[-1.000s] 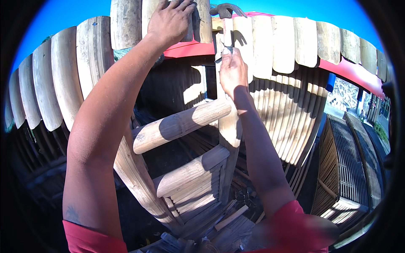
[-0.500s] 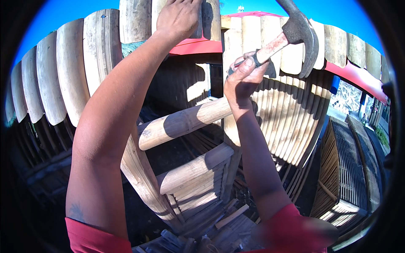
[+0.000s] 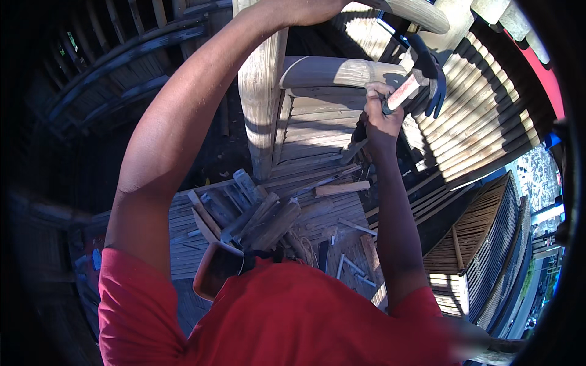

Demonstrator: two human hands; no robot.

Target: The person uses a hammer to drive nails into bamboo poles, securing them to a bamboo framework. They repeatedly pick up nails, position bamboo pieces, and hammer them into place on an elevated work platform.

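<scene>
My right hand (image 3: 381, 117) is closed around the handle of a claw hammer (image 3: 404, 91), whose pale handle has reddish marks. The dark head points up and away from me, with its claw on the right side, in front of a bamboo slat wall. My left arm reaches high across the picture, and my left hand (image 3: 312, 8) is cut off by the upper edge, so its fingers do not show. A thick bamboo post (image 3: 261, 113) stands below that forearm. Near the hammer, a horizontal bamboo rail (image 3: 336, 72) runs from the post toward my right hand.
Below me, wood and bamboo offcuts (image 3: 262, 213) lie heaped on a slatted bamboo platform (image 3: 177, 226). A brown pouch (image 3: 213, 274) hangs at my waist. The sunlit slat wall (image 3: 482, 116) and woven bamboo panels (image 3: 482, 244) stand at the right.
The view has tilted down from the bamboo roof edge toward the platform and my red shirt. The left hand, formerly seen against the roof pieces, is partly out of the picture. The hammer stays gripped.
</scene>
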